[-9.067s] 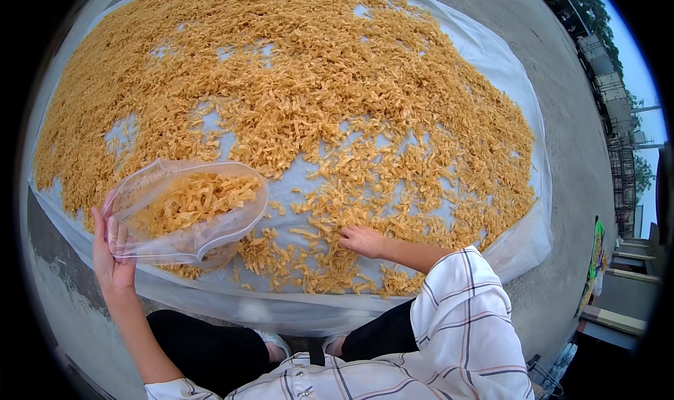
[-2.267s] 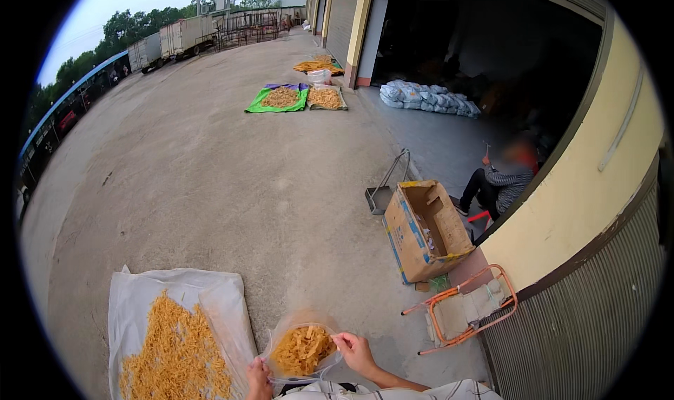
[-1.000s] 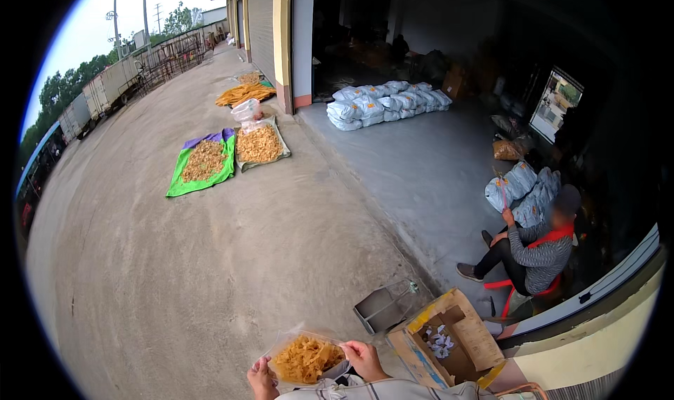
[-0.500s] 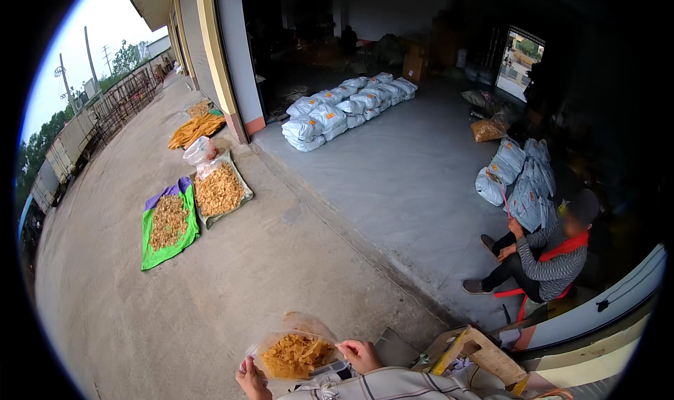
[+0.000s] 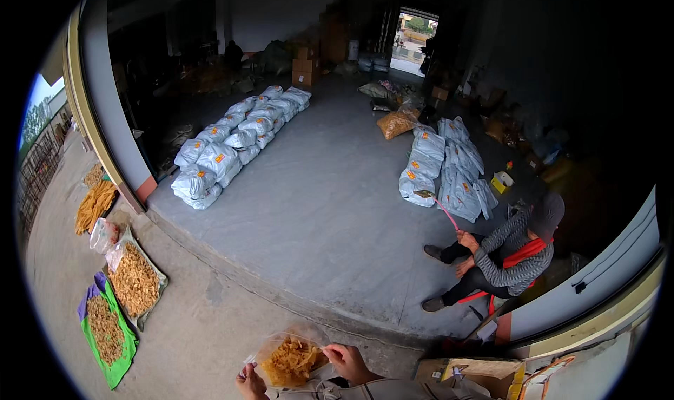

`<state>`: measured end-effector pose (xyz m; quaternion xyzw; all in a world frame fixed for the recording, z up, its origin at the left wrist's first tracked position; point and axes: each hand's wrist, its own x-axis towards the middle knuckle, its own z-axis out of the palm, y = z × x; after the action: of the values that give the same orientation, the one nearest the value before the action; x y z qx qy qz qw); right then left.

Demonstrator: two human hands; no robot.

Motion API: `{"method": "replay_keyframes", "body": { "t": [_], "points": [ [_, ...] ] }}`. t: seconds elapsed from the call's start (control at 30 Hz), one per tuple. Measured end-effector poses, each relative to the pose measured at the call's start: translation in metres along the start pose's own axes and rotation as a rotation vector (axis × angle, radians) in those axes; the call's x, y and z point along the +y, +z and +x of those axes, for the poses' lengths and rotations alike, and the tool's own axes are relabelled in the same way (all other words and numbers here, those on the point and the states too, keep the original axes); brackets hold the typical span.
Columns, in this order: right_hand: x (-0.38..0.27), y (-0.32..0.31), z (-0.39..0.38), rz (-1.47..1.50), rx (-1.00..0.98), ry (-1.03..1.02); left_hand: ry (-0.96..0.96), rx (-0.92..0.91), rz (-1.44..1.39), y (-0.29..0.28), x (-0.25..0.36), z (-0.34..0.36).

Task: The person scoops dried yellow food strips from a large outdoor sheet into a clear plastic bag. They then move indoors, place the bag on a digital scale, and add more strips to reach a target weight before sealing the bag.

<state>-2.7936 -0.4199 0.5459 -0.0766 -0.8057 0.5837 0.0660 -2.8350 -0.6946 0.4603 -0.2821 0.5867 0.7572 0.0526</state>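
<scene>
Setting: a dim storeroom with a smooth grey floor (image 5: 323,196), seen from the concrete yard (image 5: 210,323) outside its wide doorway; a bright opening (image 5: 414,42) stood in the rear wall.

Item one: a clear plastic bag (image 5: 269,345), at the lower edge of the view, held up in front of the person's body. Contents: a heap of amber, ribbon-like strips (image 5: 293,363). The mouth appeared to be unsealed.

Item two: the hands, well apart, one at each side of the bag. The left hand (image 5: 250,384) was pinched on its left edge; the right hand (image 5: 347,363) gripped its right edge, thumb and fingers together.

Step in hand, as judged: supporting the filled bag by both edges. Any next move would call for a firm two-sided grip and the mouth kept upward, since loose strips could spill if one edge slipped.

Also present: a long stack of pale sacks (image 5: 256,126); a second group of sacks (image 5: 428,165) to the right; beside these, a seated co-worker (image 5: 519,259) with a pink-handled swatter (image 5: 447,212). Lower right: a cardboard box (image 5: 484,366). Outside, left: a green-and-purple sheet (image 5: 121,377) bearing pale dried pieces (image 5: 107,330).
</scene>
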Motion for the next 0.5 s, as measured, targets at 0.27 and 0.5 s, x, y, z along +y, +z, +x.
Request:
{"method": "replay_keyframes", "body": {
  "t": [0.27,0.5],
  "points": [
    [0.054,-0.072,0.136,-0.049,0.434,0.144,-0.037,-0.308,0.203,0.218,0.085,0.110],
    [0.085,-0.154,0.264,0.011,0.323,0.305,-0.076,-0.304,0.337,0.381,0.092,0.177]
  ]
}}
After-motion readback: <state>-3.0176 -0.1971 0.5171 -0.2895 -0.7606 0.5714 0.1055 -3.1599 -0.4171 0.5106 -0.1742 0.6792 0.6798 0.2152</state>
